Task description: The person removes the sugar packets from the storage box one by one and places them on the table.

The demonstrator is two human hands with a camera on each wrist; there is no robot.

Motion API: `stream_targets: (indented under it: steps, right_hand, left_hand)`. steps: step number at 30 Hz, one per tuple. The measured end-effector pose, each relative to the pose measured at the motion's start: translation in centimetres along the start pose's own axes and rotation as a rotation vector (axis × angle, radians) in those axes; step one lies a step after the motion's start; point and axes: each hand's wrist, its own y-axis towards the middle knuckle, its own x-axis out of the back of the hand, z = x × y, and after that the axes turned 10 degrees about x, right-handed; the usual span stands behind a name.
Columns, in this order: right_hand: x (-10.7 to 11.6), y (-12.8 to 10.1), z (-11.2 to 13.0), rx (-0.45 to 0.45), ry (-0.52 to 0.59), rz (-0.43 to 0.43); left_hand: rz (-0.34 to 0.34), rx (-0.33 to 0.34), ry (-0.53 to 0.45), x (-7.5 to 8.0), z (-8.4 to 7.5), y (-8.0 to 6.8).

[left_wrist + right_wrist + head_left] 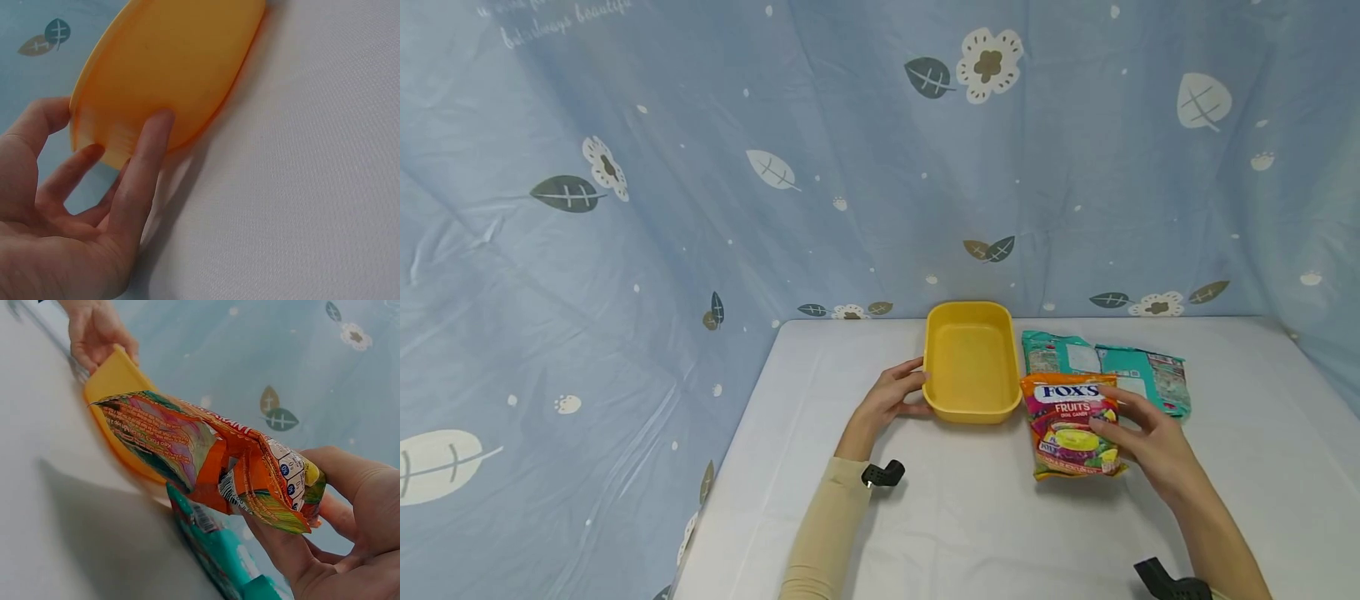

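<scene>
On the white bench [970, 508], just right of centre, lies the orange candy bag [1070, 425], its long axis running away from the person toward the blue leaf-print curtain [700, 167] at the back. The right hand [1150, 442] has it from the right-hand side: in the right wrist view the fingers [284, 550] curl under the crimped end and the thumb lies over it, pinching that edge, and the bag looks tilted up off the surface at this end, though how far it is lifted is hard to tell. This hand is plainly the nearer one to the bag. Just left of the bag, with its near corner close to or touching the bag's far end, stands the yellow tub [970, 367], an open rounded rectangle whose long axis also runs front to back; it lies to the left of the bag and slightly further away. The left hand [891, 400] steadies the tub from its left side, fingers [147, 162] nearly straight and spread against the outer wall, thumb by the rim, not wrapped around it. Behind and to the right of the candy bag lie two teal packets [1105, 367] side by side, the orange bag overlapping their near edge. Between bag and tub I can see nothing standing in the way.
</scene>
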Motion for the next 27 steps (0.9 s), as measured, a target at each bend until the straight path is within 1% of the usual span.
stream_targets:
  steps: [11,17,27]
  right_hand:
    - [-0.1,-0.6,-1.5,-0.046,-0.003,0.012]
    - [-0.6,-0.9,-2.2,-0.077,0.039,0.044]
    - [-1.3,-1.5,-2.9,-0.141,0.038,0.030]
  left_hand:
    - [0.001,0.003,0.001,0.0,-0.1,-0.1]
    - [-0.004,0.001,0.010,-0.1,-0.1,-0.2]
    - [-0.001,0.006,0.012,-0.1,-0.2,-0.2]
